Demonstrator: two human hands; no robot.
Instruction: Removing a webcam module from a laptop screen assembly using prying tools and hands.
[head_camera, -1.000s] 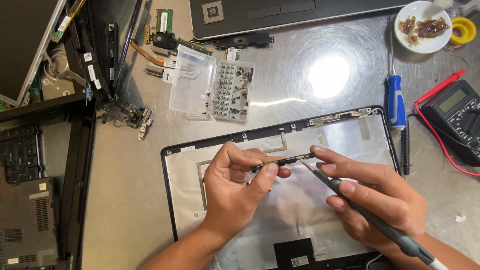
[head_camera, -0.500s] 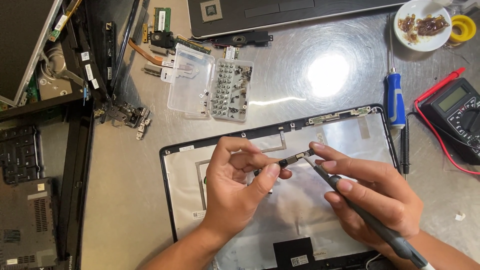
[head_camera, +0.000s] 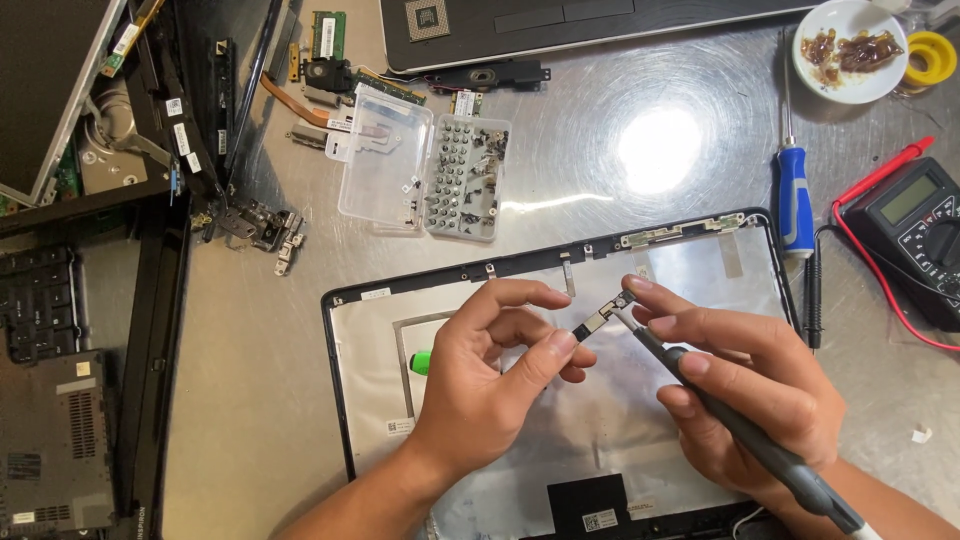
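Barely shifted, left hand (head_camera: 490, 385) pinches a small dark metal bracket (head_camera: 603, 316); right hand (head_camera: 745, 385) grips a grey screwdriver (head_camera: 745, 435).

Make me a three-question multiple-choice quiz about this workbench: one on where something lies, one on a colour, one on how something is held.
1. Where is the clear screw box?
A. on the bench above the laptop lid
B. inside the white dish
C. under the multimeter

2. What colour is the handle of the screwdriver lying on the bench?
A. green
B. blue
C. orange

3. How is the small strip part held?
A. lying loose on the lid
B. pinched by fingertips of both hands, above the lid
C. clamped in a vice

Answers:
1 A, it lies open on the metal bench beyond the lid.
2 B, blue handle beside the multimeter.
3 B, the left hand and right hand each grip an end.
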